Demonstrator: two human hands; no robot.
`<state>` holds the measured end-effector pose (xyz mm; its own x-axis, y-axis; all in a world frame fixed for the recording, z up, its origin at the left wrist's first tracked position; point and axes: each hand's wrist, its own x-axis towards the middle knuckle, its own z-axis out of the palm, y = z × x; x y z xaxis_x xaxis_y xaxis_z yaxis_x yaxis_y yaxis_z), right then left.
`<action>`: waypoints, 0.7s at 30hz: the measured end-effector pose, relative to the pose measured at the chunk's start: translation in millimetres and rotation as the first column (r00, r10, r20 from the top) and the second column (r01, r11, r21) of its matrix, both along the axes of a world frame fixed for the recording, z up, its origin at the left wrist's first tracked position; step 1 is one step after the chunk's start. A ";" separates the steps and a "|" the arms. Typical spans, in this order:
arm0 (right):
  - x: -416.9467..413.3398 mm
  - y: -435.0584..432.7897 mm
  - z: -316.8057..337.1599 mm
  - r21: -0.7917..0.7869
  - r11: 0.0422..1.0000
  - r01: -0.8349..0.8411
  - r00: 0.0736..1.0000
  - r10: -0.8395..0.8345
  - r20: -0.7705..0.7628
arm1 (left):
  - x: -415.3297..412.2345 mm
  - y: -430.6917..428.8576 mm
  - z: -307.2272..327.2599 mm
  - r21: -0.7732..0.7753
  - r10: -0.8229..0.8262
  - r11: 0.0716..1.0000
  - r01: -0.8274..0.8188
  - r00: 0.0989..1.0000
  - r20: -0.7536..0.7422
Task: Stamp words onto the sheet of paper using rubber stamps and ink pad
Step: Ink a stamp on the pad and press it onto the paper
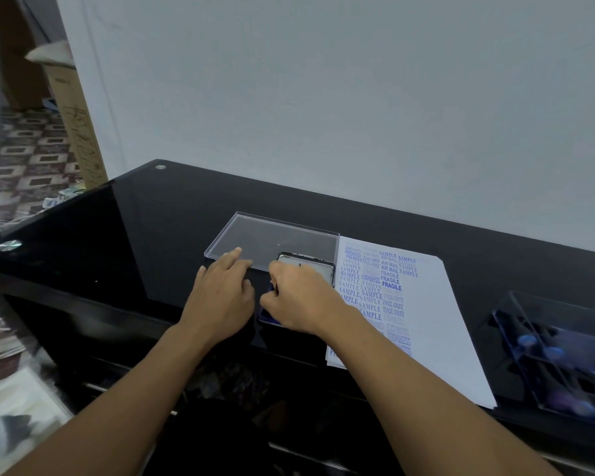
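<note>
fingers (236,254) of left hand (220,297) straight, loosely spread on glass table (152,235); right hand (299,298) fingers curled, pinching a small stamp (274,286) on the ink pad (264,316).

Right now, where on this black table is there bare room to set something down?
Left of the clear lid the table is bare. Crowded: left hand, right hand gripping a stamp on the ink pad, then paper, stamp box.

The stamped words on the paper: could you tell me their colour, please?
The stamped words are blue, some faded; the head view shows them.
</note>
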<state>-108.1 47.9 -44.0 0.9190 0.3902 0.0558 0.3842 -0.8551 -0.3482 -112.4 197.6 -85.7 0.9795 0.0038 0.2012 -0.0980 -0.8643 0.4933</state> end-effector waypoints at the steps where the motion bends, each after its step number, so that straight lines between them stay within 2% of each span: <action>1: 0.4 -0.4 -0.7 0.004 1.000 0.006 1.000 -0.006 0.002 | -0.1 0.1 0.8 -0.002 0.001 1.000 -0.001 1.000 0.002; 6: 1.0 -3.0 5.4 0.020 0.999 0.034 0.999 -0.034 0.011 | -0.8 1.1 8.2 -0.018 0.004 1.000 -0.003 1.000 0.023; 11: 5.0 -19.9 26.5 0.181 0.975 0.126 0.992 -0.124 -0.023 | -3.0 0.4 21.1 -0.055 0.019 0.998 -0.016 0.998 0.053; 17: 11.7 -65.8 47.0 0.315 0.940 0.130 0.977 -0.068 -0.200 | -7.3 -13.6 46.4 -0.114 -0.027 0.993 0.039 0.994 0.102; 21: 8.6 -103.4 58.1 0.333 0.925 0.183 0.964 -0.101 -0.248 | -5.7 -39.0 60.4 -0.079 -0.127 0.987 0.138 0.984 0.122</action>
